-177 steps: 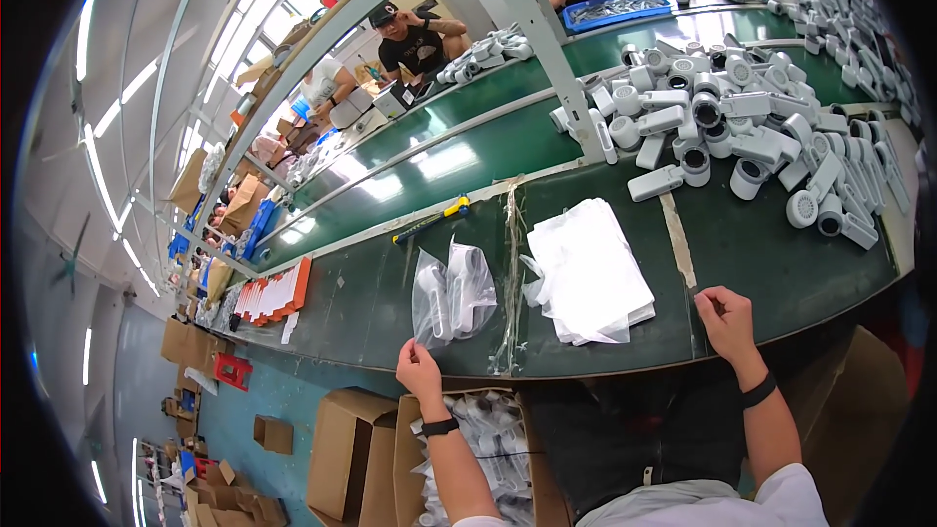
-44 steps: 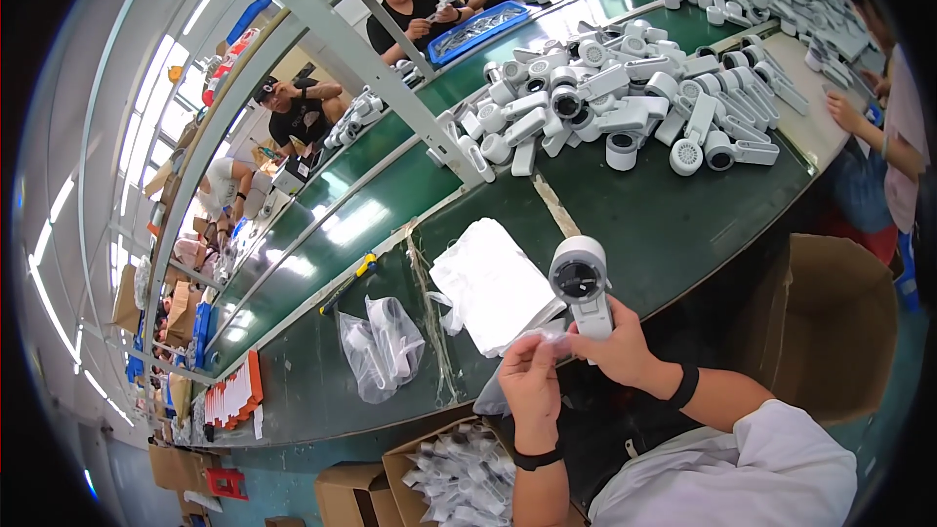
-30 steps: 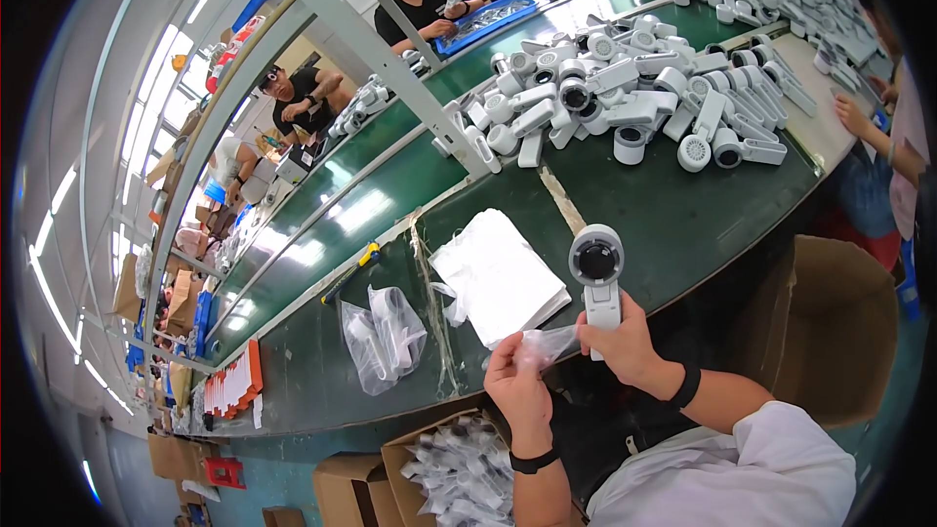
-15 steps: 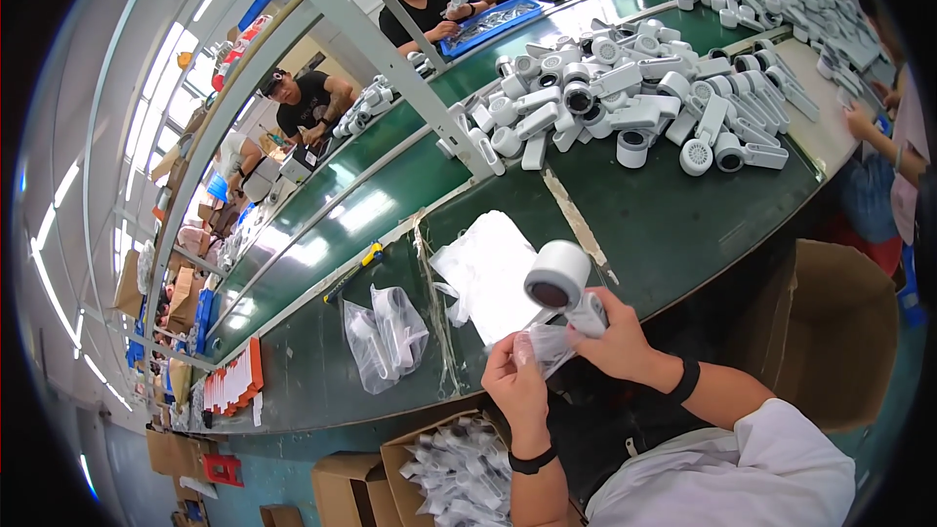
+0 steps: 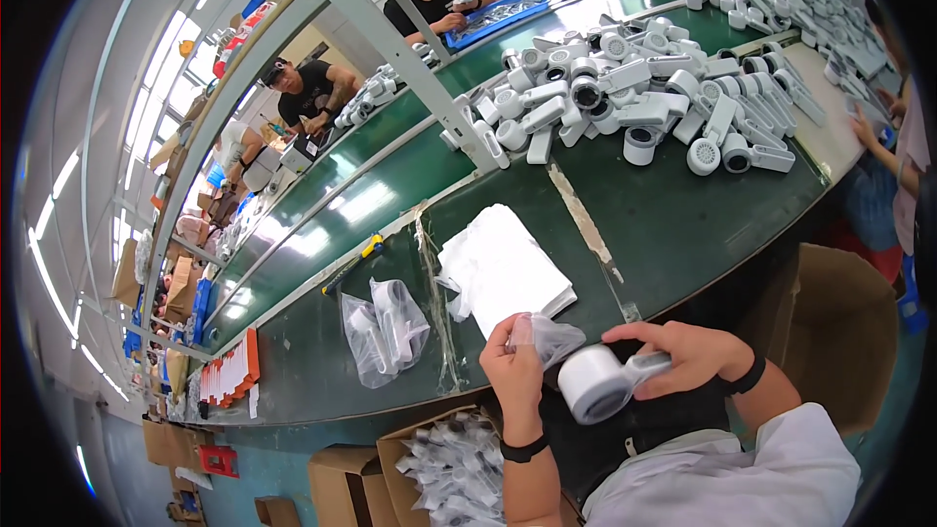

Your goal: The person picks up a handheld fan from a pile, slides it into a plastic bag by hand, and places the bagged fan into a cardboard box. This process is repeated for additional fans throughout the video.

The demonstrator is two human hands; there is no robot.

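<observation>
In my right hand (image 5: pixel 701 356) is a white handheld fan (image 5: pixel 589 378), gripped by its handle, with the round head tilted down toward my left hand. The thumb and forefinger are apart around the handle. My left hand (image 5: pixel 514 371) pinches a clear plastic bag (image 5: pixel 554 336), whose loose end spreads toward the fan head. The fan appears outside the bag. Just beyond my hands lies a stack of white sheets or flat bags (image 5: pixel 508 268). Left of it, a clear bag holding white fans (image 5: pixel 386 332) rests on the green table (image 5: pixel 303 371).
A large heap of fans (image 5: pixel 615 88) covers the table's far right. A yellow-handled cutter (image 5: pixel 369 246) lies near a metal rail. Below the edge stand a carton of bagged fans (image 5: pixel 454 468) and another cardboard box (image 5: pixel 839 332). Co-workers sit across the table.
My right hand has moved right and down, lowering the fan and turning its head toward me. The bag in my left hand now spreads out to the right.
</observation>
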